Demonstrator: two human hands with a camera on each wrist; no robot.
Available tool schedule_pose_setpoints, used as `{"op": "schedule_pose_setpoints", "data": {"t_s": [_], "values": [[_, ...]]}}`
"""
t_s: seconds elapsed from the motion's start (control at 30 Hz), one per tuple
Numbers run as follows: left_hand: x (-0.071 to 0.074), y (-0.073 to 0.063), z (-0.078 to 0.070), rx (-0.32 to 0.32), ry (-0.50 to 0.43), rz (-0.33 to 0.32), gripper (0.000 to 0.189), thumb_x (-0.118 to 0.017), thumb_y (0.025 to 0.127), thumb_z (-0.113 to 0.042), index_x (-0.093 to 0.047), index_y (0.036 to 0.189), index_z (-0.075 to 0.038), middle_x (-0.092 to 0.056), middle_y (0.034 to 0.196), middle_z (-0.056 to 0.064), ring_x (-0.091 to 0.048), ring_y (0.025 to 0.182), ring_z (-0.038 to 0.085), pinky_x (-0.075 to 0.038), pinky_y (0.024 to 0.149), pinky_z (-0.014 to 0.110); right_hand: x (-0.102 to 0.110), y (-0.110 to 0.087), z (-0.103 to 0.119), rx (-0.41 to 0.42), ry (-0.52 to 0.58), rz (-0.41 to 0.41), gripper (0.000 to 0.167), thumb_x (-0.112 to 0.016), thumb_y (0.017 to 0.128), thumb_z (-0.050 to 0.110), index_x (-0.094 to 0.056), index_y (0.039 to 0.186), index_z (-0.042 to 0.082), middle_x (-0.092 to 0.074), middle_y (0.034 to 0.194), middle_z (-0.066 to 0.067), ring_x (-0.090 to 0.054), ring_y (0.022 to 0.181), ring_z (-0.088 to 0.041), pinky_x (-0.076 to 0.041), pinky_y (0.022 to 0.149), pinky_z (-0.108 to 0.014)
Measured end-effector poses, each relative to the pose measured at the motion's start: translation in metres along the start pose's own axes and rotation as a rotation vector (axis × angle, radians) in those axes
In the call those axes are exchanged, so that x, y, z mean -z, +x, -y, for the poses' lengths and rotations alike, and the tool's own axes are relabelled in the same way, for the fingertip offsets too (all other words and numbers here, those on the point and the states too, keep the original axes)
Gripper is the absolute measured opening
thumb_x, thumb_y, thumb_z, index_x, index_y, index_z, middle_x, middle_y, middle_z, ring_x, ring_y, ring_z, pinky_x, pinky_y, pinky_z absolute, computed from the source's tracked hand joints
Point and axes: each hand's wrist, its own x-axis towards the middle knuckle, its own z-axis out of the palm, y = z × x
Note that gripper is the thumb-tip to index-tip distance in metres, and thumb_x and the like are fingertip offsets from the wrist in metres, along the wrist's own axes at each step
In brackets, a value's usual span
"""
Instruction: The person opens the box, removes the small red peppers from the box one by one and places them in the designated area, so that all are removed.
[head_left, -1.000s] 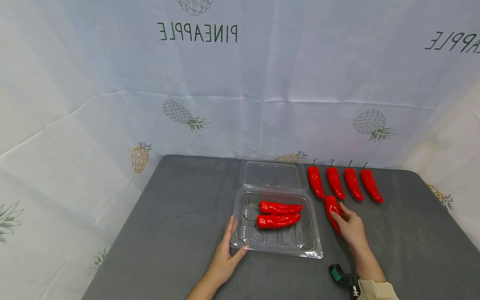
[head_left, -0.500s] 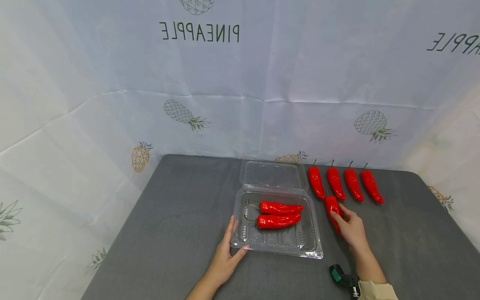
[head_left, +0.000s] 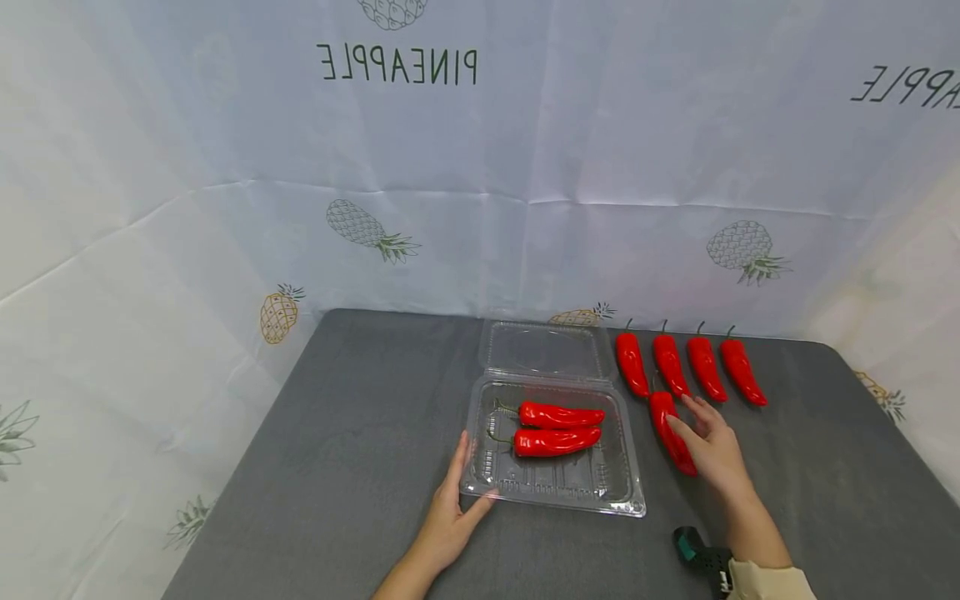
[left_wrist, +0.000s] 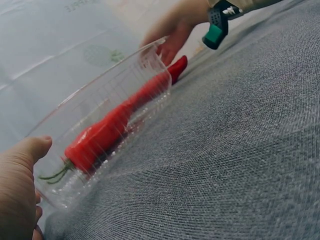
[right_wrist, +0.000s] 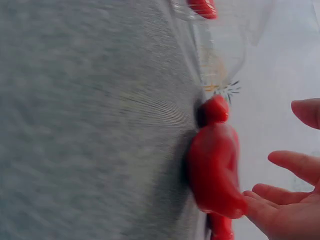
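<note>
A clear plastic clamshell container (head_left: 525, 492) with its lid folded back holds two red peppers (head_left: 557, 442), stems to the left. My left hand (head_left: 444, 527) rests against its front left corner, fingers straight along the side and thumb at the front edge. In the left wrist view the thumb (left_wrist: 32, 148) lies by the container wall. To the right of the container, a single red pepper (head_left: 669, 429) lies on the table. My right hand (head_left: 712, 448) is just right of it, fingers spread and holding nothing; the right wrist view shows the fingers (right_wrist: 295, 167) beside the pepper (right_wrist: 215, 165).
Several more red peppers (head_left: 703, 367) lie in a row at the back right of the grey table (head_left: 360, 433). The flat lid (head_left: 547, 350) reaches toward the back edge. A white cloth with pineapple prints (head_left: 480, 142) hangs behind.
My right hand has let go of the single pepper and drawn slightly to the right, leaving it on the table. The left hand and the container have stayed put.
</note>
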Motion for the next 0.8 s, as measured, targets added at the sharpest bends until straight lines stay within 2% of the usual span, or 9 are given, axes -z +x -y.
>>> {"op": "schedule_pose_setpoints", "data": {"t_s": [0.27,0.53,0.63,0.8], "values": [[0.001,-0.001,-0.001,-0.005,0.001,0.001,0.084,-0.066,0.086,-0.024,-0.013,0.150,-0.023,-0.032,0.151,0.011,-0.026,0.139,0.026,-0.011,0.105,0.004,0.005,-0.002,0.009,0.044,0.034,0.032,0.063,-0.046,0.096,0.036,-0.027,0.145,0.000,-0.009,0.154,-0.027,-0.023,0.133,-0.052,-0.028,0.105,-0.059],[0.001,-0.001,0.001,-0.034,0.003,-0.008,0.085,-0.067,0.085,-0.019,-0.014,0.150,-0.018,-0.033,0.150,0.014,-0.027,0.138,0.026,-0.010,0.104,0.003,0.007,-0.002,0.019,0.042,0.146,0.075,0.064,-0.047,0.096,0.038,-0.028,0.145,0.003,-0.011,0.155,-0.021,-0.013,0.140,-0.041,-0.024,0.108,-0.058],[0.001,-0.001,0.000,-0.025,-0.001,-0.002,0.084,-0.067,0.085,-0.022,-0.013,0.150,-0.021,-0.033,0.150,0.012,-0.026,0.139,0.025,-0.011,0.104,0.003,0.008,-0.002,0.024,0.060,0.158,0.094,0.065,-0.048,0.095,0.041,-0.029,0.145,0.004,-0.015,0.155,-0.020,-0.016,0.140,-0.041,-0.025,0.108,-0.059],[0.001,-0.001,0.001,-0.021,-0.002,0.001,0.083,-0.066,0.086,-0.023,-0.013,0.150,-0.022,-0.032,0.150,0.012,-0.026,0.139,0.024,-0.011,0.104,0.003,0.007,0.001,0.034,0.137,0.112,0.122,0.062,-0.049,0.095,0.039,-0.033,0.143,0.003,-0.023,0.151,-0.021,-0.024,0.136,-0.043,-0.029,0.106,-0.056]]}}
